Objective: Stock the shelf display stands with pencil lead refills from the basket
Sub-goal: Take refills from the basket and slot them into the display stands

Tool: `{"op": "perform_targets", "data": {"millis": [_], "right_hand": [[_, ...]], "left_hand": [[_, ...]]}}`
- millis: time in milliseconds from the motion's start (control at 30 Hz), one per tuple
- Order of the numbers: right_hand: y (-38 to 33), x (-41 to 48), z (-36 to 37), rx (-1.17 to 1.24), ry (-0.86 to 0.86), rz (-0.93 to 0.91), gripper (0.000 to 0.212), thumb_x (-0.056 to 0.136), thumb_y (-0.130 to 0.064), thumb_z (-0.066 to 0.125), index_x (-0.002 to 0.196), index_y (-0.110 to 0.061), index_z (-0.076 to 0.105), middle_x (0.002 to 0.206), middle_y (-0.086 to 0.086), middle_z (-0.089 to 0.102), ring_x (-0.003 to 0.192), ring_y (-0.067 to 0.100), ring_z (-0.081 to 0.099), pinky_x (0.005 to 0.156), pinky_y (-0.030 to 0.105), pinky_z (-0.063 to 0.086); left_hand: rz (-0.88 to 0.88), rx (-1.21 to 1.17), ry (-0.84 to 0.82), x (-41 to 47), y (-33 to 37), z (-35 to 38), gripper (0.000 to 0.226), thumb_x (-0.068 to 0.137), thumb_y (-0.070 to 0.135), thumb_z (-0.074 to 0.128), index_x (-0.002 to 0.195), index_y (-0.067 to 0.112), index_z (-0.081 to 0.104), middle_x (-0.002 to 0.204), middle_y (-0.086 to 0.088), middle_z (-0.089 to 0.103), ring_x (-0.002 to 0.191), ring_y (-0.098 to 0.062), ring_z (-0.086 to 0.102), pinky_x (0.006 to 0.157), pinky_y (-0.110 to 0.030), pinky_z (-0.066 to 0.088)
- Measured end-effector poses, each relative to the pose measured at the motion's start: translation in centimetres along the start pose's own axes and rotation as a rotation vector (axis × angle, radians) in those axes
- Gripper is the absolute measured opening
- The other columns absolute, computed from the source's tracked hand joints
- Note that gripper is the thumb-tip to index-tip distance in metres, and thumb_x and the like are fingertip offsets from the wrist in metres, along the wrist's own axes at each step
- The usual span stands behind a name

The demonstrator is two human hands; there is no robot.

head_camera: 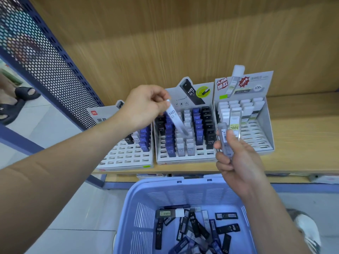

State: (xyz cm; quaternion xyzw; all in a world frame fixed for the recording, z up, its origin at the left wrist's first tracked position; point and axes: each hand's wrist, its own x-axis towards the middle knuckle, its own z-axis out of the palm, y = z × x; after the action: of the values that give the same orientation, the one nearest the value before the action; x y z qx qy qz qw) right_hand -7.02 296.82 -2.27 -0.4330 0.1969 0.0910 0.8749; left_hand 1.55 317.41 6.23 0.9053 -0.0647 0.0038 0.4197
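Observation:
My left hand (145, 105) pinches the top of a white HB 0.7 lead refill (175, 118), its lower end angled down over the white column of the middle display stand (185, 158). My right hand (236, 158) grips clear lead refill tubes (226, 140), held upright in front of the right display stand (264, 129). A left display stand (124, 158) holds a few black, white and blue refills. The blue basket (183, 191) below holds several loose refills (198, 230).
The stands sit on a wooden shelf (302, 140) with a wooden back panel. A blue perforated metal side panel (45, 61) rises at the left. Someone's sandalled feet (16, 101) stand on the tiled floor at far left. My shoe (308, 230) shows beside the basket.

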Motion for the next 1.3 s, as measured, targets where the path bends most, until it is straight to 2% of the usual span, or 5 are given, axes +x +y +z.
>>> {"op": "perform_targets", "data": {"millis": [400, 500, 600, 867, 1300], "right_hand": [[-1.0, 0.7, 2.3, -0.242, 0.082, -0.021, 0.031, 0.1, -0.035, 0.05, 0.082, -0.011, 0.057, 0.05, 0.002, 0.042, 0.041, 0.013, 0.028, 0.036, 0.023, 0.022], [-2.3, 1.3, 3.1, -0.26, 0.033, -0.031, 0.024, 0.099, -0.027, 0.047, 0.086, -0.009, 0.056, 0.051, 0.004, 0.041, 0.041, 0.015, 0.028, 0.038, 0.024, 0.022], [-3.1, 1.7, 4.5, -0.266, -0.029, -0.042, 0.019, 0.098, -0.021, 0.044, 0.087, -0.009, 0.055, 0.055, 0.005, 0.042, 0.043, 0.015, 0.029, 0.041, 0.025, 0.021], [-2.2, 3.2, 9.6, -0.444, -0.184, -0.045, 0.023, 0.101, -0.023, 0.047, 0.091, -0.009, 0.062, 0.057, 0.001, 0.047, 0.047, 0.012, 0.035, 0.048, 0.024, 0.025], [-0.8, 4.4, 7.9, -0.45, -0.12, -0.085, 0.02, 0.099, -0.024, 0.053, 0.104, -0.011, 0.066, 0.07, -0.006, 0.063, 0.057, 0.014, 0.054, 0.054, 0.025, 0.048]], "left_hand": [[0.024, 0.178, 0.022, 0.1, -2.7, -3.0, 0.009, 0.092, 0.01, 0.056, 0.09, 0.019, 0.058, 0.076, 0.001, 0.052, 0.074, -0.024, 0.056, 0.076, -0.05, 0.054], [0.055, 0.236, 0.008, 0.1, -2.5, -3.7, 0.008, 0.095, 0.011, 0.052, 0.097, 0.016, 0.059, 0.077, 0.003, 0.053, 0.075, -0.025, 0.061, 0.072, -0.04, 0.056], [0.035, 0.296, 0.034, -0.1, -3.7, -4.9, 0.012, 0.095, 0.012, 0.052, 0.102, 0.017, 0.061, 0.081, 0.008, 0.056, 0.06, -0.002, 0.058, 0.055, -0.013, 0.046], [-0.012, 0.434, 0.042, -0.9, -8.1, -7.1, 0.014, 0.095, 0.012, 0.052, 0.106, 0.014, 0.061, 0.095, -0.002, 0.062, 0.09, -0.018, 0.054, 0.078, -0.027, 0.042], [0.068, 0.257, 0.023, -0.3, -7.8, -2.0, 0.01, 0.091, 0.015, 0.061, 0.099, 0.017, 0.066, 0.081, 0.008, 0.06, 0.08, -0.014, 0.058, 0.077, -0.024, 0.046]]}}
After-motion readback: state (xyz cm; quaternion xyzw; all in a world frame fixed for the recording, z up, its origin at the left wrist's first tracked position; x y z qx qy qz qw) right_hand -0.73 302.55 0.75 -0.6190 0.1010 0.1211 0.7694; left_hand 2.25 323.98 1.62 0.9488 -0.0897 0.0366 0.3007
